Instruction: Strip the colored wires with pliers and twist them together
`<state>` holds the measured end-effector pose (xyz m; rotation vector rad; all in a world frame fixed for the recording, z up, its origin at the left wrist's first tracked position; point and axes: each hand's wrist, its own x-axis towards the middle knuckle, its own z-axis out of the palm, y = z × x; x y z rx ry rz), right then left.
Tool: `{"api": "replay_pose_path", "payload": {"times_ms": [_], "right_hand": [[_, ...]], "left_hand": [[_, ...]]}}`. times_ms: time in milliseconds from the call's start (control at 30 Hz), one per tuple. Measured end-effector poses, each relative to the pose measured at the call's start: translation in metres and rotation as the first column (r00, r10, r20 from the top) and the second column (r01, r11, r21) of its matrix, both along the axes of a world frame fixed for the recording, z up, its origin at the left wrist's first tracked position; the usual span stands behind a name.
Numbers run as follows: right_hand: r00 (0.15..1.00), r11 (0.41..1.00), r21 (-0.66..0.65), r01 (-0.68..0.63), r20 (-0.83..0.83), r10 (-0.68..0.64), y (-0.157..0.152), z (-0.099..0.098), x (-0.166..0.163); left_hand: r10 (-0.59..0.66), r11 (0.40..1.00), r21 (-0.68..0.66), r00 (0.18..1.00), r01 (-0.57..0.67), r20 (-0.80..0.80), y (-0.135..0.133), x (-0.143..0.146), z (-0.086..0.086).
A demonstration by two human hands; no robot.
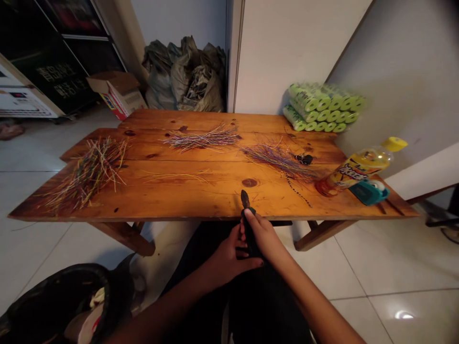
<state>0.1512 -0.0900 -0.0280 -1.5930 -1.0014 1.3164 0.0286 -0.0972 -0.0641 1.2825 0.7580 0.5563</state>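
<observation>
- At the table's near edge: a pair of dark-handled cutters (245,200), long axis running straight away from me, nose resting just over the rim of the wooden table (201,191)
- My right hand (267,236) is wrapped closed around the handles, forefinger laid along them; it sits nearer the nose
- My left hand (225,260) closes on the handle ends from the left, below the rim
- The nearest heap of coloured strands (279,160) lies ahead and right of the nose, well apart; a yellow-capped bottle (355,169) lies farther right
</observation>
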Motion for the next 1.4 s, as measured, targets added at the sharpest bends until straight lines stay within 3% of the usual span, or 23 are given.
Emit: {"api": "replay_pose_path", "payload": {"times_ms": [67, 133, 400, 767, 867, 933, 1033, 1100, 1133, 1300, 1400], "right_hand": [[0.999, 0.999, -0.033, 0.005, -0.048, -0.007, 0.005, -0.004, 0.001], [0.996, 0.998, -0.05, 0.027, -0.086, -0.031, 0.008, -0.009, 0.002], [0.999, 0.999, 0.041, 0.034, 0.019, -0.035, 0.011, -0.024, 0.007], [0.975, 0.989, -0.127, 0.071, -0.202, -0.096, 0.021, -0.017, 0.014], [0.946, 0.986, -0.143, 0.086, -0.299, -0.126, 0.02, -0.015, 0.019], [0.93, 0.987, -0.138, 0.081, -0.345, -0.125, 0.018, -0.011, 0.023], [0.919, 0.985, -0.148, 0.084, -0.37, -0.134, 0.015, -0.006, 0.03], [0.914, 0.984, -0.157, 0.084, -0.382, -0.139, 0.014, -0.004, 0.031], [0.91, 0.983, -0.161, 0.085, -0.39, -0.142, 0.014, -0.004, 0.031], [0.896, 0.986, -0.154, 0.065, -0.425, -0.125, 0.012, -0.006, 0.028], [0.9, 0.985, -0.155, 0.075, -0.414, -0.134, 0.009, -0.003, 0.032]], "left_hand": [[0.038, 0.994, -0.109, 0.987, -0.021, 0.156, 0.002, 0.013, -0.006], [0.086, 0.988, -0.146, 0.974, -0.055, 0.211, 0.006, 0.022, -0.01], [0.088, 0.98, -0.191, 0.984, -0.057, 0.157, 0.011, 0.022, -0.014], [0.001, 0.998, -0.066, 0.997, 0.004, 0.076, 0.021, 0.018, -0.012], [0.034, 0.99, 0.136, 0.993, -0.018, -0.112, 0.022, 0.005, -0.003], [0.169, 0.916, 0.396, 0.952, -0.057, -0.254, 0.027, -0.005, 0.003], [0.466, 0.645, 0.76, 0.828, -0.078, -0.311, 0.044, -0.014, 0.01], [0.575, 0.474, 0.881, 0.76, -0.008, -0.303, 0.06, -0.013, 0.013], [0.596, 0.418, 0.907, 0.739, 0.048, -0.314, 0.067, -0.011, 0.014], [0.601, 0.264, 0.91, 0.683, 0.32, -0.415, 0.095, -0.002, 0.016], [0.614, 0.223, 0.9, 0.663, 0.374, -0.428, 0.102, -0.008, 0.014]]}}
